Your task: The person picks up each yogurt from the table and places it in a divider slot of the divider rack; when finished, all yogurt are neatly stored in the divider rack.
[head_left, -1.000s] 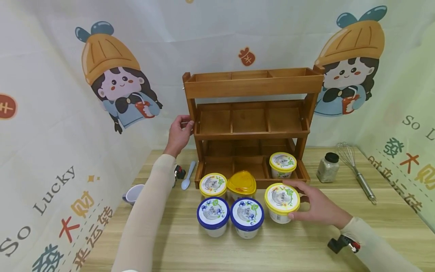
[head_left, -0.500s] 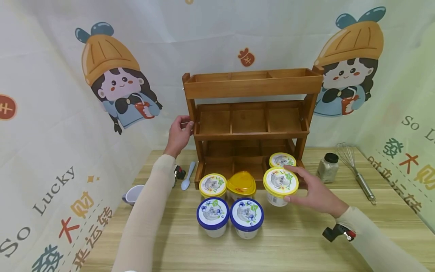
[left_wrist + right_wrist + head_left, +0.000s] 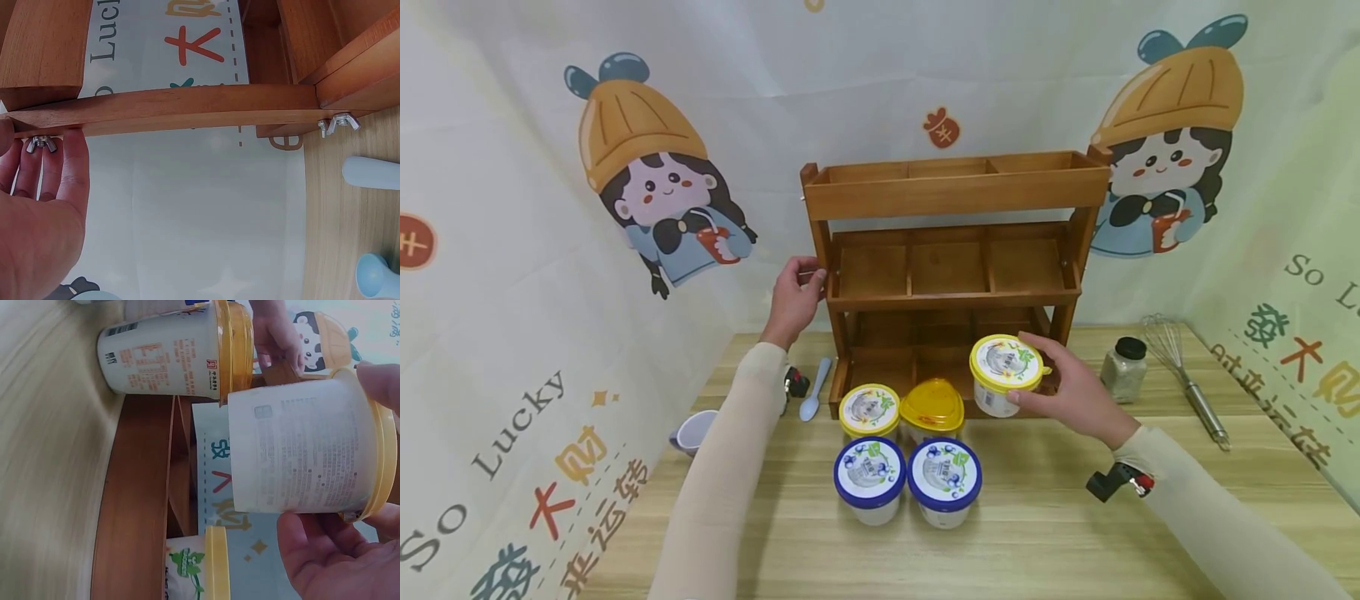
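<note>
The yellow-lidded cup (image 3: pixel 1003 374) is off the tabletop (image 3: pixel 1045 533), held upright in front of the bottom tier of the wooden rack (image 3: pixel 951 275), at its right-hand end. The right hand (image 3: pixel 1070 390) grips it from the right side, fingers (image 3: pixel 1033 342) curled over the lid rim and thumb against the white wall below; the right wrist view confirms the cup (image 3: pixel 306 450) pinched between fingertips (image 3: pixel 381 378) and thumb. In that same view another yellow-lidded cup (image 3: pixel 187 565) sits in the rack just beside the held one (its compartment cannot be made out). The left hand (image 3: pixel 795 293) rests on the rack's left upright at the middle tier, fingers (image 3: pixel 70 169) straight and pressed together by a wing nut (image 3: pixel 40 144). On the tabletop in front of the rack stand a third yellow-lidded cup (image 3: pixel 869 410), a triangular yellow-lidded tub (image 3: pixel 932 408) touching it, and two blue-lidded cups (image 3: pixel 869 477) (image 3: pixel 944 480) side by side nearer the person. Left of the rack lie a pale blue spoon (image 3: pixel 815 390) and a mug (image 3: pixel 694 430); to the right stand a spice jar (image 3: pixel 1123 370) and a whisk (image 3: pixel 1187 375).
</note>
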Tool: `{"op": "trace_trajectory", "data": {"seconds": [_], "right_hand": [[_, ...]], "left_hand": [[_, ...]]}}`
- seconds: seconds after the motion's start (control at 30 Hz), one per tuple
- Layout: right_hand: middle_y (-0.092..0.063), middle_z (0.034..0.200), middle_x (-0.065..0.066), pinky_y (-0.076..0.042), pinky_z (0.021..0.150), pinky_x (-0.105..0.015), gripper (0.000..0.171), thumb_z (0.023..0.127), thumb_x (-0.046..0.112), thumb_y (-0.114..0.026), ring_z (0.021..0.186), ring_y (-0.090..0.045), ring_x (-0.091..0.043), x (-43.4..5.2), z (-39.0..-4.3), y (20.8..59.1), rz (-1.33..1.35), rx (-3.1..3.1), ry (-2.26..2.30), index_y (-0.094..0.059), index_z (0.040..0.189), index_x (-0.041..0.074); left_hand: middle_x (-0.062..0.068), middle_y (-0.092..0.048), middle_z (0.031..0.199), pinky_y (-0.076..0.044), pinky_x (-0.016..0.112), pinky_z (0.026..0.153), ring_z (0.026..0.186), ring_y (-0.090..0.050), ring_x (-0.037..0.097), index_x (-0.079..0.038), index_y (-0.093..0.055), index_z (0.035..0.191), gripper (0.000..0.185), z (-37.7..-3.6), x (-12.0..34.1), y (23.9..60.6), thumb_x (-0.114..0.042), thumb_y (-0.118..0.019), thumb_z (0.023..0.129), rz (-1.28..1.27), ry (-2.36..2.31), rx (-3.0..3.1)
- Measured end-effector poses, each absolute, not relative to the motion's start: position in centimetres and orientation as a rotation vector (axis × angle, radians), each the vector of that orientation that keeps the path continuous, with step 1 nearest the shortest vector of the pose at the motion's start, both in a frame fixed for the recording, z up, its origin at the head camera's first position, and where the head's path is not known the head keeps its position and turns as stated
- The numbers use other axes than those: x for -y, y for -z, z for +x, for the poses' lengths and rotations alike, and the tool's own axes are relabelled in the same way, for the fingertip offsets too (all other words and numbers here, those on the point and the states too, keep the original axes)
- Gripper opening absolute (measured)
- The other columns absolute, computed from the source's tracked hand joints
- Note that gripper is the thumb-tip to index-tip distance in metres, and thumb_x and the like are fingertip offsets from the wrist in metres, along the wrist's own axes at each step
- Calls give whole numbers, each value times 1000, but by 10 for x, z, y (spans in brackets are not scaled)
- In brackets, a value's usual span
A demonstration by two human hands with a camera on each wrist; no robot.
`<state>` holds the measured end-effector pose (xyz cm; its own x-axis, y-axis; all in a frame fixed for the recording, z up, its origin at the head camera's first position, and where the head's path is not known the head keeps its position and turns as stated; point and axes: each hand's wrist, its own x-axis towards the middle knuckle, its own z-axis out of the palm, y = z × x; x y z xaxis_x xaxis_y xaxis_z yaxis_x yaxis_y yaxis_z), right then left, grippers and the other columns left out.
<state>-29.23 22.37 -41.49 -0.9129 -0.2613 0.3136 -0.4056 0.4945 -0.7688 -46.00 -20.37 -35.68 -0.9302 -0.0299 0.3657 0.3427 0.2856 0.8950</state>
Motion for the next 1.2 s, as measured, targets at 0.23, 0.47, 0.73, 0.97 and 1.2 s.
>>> {"op": "trace_trajectory", "data": {"seconds": [0.23,0.47,0.73,0.97,1.2], "right_hand": [[-49,155,-20,-58,106,-54,93,90,29,-86,131,-56,-40,-211,-303,413,510,2578,-1465,-33,164,9],[-45,161,-19,-57,106,-53,99,88,34,-88,136,-54,-41,-199,-322,419,462,2609,-1450,-32,165,9],[-37,167,-22,-56,109,-53,98,91,30,-85,146,-47,-47,-184,-338,424,500,2651,-1440,-27,166,6],[-34,168,-22,-49,116,-55,97,93,29,-82,150,-42,-46,-173,-351,431,511,2669,-1433,-24,167,4],[-35,168,-25,-30,128,-61,99,93,34,-82,152,-39,-45,-169,-361,442,512,2744,-1280,-24,166,1]], "left_hand": [[16,-57,143,-61,43,103,127,-60,28,-6,-54,141,34,-461,204,358,-21,-56,111,-281,1685,2252],[15,-57,142,-60,44,104,126,-59,28,-7,-53,141,33,-461,206,359,-21,-55,111,-265,1688,2255],[16,-57,141,-61,43,103,124,-60,27,-6,-54,140,33,-460,208,358,-21,-56,111,-285,1686,2239],[16,-57,141,-60,45,104,124,-60,27,-6,-54,140,32,-460,207,358,-20,-56,111,-288,1701,2224],[17,-57,142,-59,50,106,125,-59,30,-5,-53,140,32,-459,204,358,-19,-55,111,-304,1700,2231]]}}
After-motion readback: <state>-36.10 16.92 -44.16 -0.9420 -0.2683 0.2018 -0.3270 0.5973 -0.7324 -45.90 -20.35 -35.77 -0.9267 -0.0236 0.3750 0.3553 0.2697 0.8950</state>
